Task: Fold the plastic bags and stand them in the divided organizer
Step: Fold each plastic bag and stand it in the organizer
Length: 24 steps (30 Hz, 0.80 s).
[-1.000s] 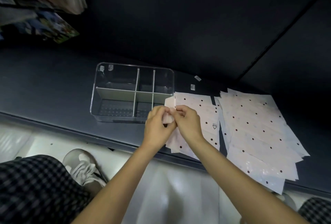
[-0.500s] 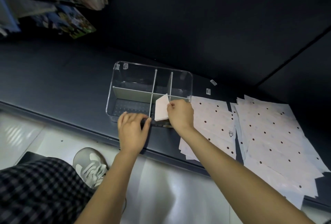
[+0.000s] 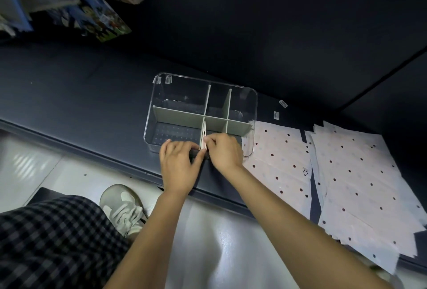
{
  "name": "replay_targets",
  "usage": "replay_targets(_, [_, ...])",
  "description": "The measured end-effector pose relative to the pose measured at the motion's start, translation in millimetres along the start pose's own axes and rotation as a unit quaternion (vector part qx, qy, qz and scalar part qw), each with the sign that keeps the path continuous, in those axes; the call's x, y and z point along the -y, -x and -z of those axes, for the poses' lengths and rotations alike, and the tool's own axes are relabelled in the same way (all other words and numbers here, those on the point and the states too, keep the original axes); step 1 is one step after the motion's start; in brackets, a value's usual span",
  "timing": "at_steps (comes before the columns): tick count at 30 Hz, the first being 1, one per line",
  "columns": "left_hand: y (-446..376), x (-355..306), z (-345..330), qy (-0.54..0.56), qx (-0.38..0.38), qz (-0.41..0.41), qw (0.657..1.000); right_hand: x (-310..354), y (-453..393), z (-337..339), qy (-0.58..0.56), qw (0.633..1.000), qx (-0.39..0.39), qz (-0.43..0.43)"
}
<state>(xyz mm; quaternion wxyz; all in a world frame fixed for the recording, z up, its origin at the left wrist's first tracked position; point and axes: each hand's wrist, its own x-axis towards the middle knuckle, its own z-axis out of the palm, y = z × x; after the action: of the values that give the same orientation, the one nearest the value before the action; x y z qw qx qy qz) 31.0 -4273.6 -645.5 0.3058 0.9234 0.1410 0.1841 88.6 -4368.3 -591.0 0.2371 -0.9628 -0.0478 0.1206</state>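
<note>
Folded bag going into the organizer

The right hand [image 3: 223,152] pinches a folded bag [image 3: 204,137] upright beside a divider in the clear organizer [image 3: 201,113]; the left hand [image 3: 179,161] grips its near wall.

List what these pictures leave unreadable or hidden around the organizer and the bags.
- Head view: the lower part of the folded bag is behind the right hand and left hand; how deep it sits is unclear.
- The organizer near wall is covered by both hands.
- Two small labels are too small to read.
- The stack of flat bags runs off the right edge; its count is unknown.
</note>
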Motion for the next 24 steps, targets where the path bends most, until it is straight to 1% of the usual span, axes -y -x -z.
replay_targets(5, [-1.7,0.5,-0.9,-0.005,0.004,0.003,1.0,1.5,-0.4,-3.2,-0.003,1.0,-0.002,-0.015])
replay_targets(8, [-2.8,0.4,-1.3,-0.003,0.004,0.005,1.0,-0.6,-0.5,-2.1,-0.003,1.0,0.02,0.006])
replay_targets(10, [-4.9,0.0,0.0,-0.004,0.006,0.003,1.0,-8.2,0.8,1.4,-0.016,0.999,0.029,0.035])
replay_targets(14, [-4.6,-4.7,3.3,-0.011,0.005,0.007,1.0,-42.0,15.5,18.6,-0.078,0.991,-0.009,0.104])
replay_targets(16, [-0.4,-14.0,4.2,-0.001,0.003,0.006,1.0,-72.4,29.6,30.1,-0.117,0.987,-0.028,0.11])
replay_targets(17, [3.0,-21.0,4.2,0.006,0.003,-0.012,1.0,-90.8,37.5,36.0,-0.132,0.986,-0.032,0.101])
replay_targets(19, [13.4,-39.2,0.6,0.017,0.013,-0.09,0.996,-132.1,54.4,47.1,-0.131,0.988,-0.038,0.072])
replay_targets(21, [28.2,-58.0,-7.3,0.027,0.058,-0.183,0.981,-173.8,71.8,54.6,-0.098,0.994,-0.036,0.037])
replay_targets(22, [36.2,-66.3,-12.5,0.033,0.1,-0.216,0.971,-192.8,80.7,56.6,-0.077,0.996,-0.029,0.021])
replay_targets(24, [53.6,-76.3,-26.9,0.035,0.225,-0.231,0.946,-223.8,98.5,57.3,-0.028,1.0,0.003,0.009])
